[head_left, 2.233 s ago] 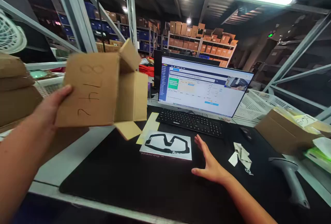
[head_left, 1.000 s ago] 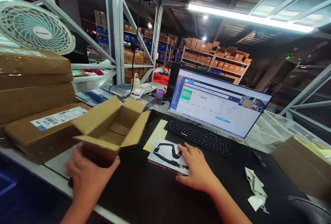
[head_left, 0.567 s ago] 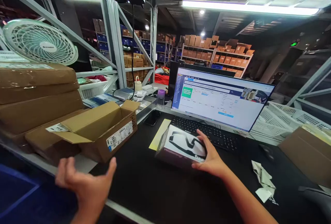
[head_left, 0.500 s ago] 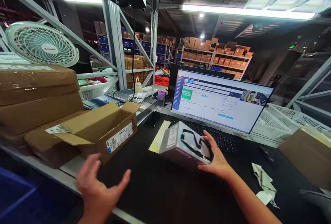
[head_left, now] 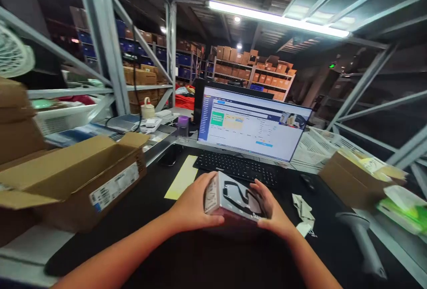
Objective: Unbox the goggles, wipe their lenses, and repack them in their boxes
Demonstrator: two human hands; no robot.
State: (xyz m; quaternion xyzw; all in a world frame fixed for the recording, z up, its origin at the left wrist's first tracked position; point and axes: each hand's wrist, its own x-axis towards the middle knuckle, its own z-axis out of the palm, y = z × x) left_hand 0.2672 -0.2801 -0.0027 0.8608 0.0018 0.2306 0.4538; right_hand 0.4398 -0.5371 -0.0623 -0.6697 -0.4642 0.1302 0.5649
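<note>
Left hand (head_left: 193, 202): half-curled, gripping the left end of a white printed box (head_left: 240, 197).
Right hand (head_left: 271, 211): half-curled, gripping its right end.
White printed box: mid-worktop (head_left: 36, 244), on the keyboard's (head_left: 236, 166) near side.
Toward left edge: open cardboard carton (head_left: 113, 191).
Toward near-right corner: barcode scanner (head_left: 362, 233).

Printed box (head_left: 238, 196) is held btwn L hand (head_left: 192, 204) & R hand (head_left: 276, 217) over blk mat (head_left: 142, 202), open carton (head_left: 75, 211) set at L, kybd (head_left: 236, 165) seen behind
</note>
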